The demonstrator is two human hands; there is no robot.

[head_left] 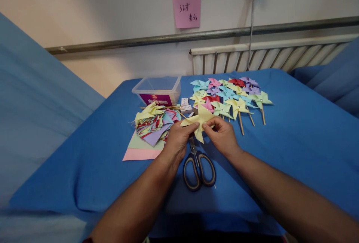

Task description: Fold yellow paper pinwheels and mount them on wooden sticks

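Observation:
A yellow paper pinwheel piece [200,120] is held above the blue-covered table [294,138] by both hands. My left hand [176,140] pinches its left side. My right hand [223,134] pinches its lower right edge with thumb and fingers pressed together. Directly under the hands lie scissors [199,166] with grey-brown handles, blades pointing away from me. To the left sits a pile of cut coloured paper pieces [154,123] on pink and green sheets [140,153].
Several finished pinwheels on wooden sticks [232,95] lie at the back right. A clear plastic box [158,89] stands at the back left, small white boxes [185,105] and thin sticks beside it. A radiator [266,54] and rail run behind. A pink note [186,8] hangs on the wall.

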